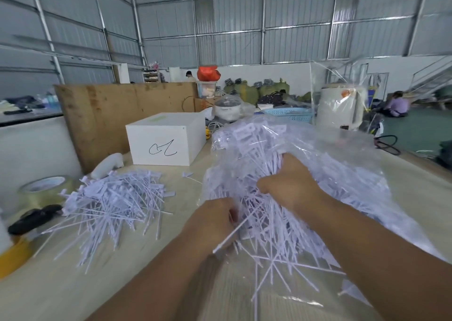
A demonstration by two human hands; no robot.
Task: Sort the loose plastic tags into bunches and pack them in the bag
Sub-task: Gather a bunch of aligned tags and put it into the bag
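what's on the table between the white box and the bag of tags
In the head view, between the white box and the clear bag lies mostly bare tabletop, with one stray white tag on it.

A white box (166, 139) with a scribble sits centre frame before a brown board (117, 110). Tape rolls (44, 191) and black scissors (34, 219) lie at the left edge; a blue basket (291, 115) stands behind.

White tags (110, 205); clear bag (354, 174); white box (166, 137), black scrawl.
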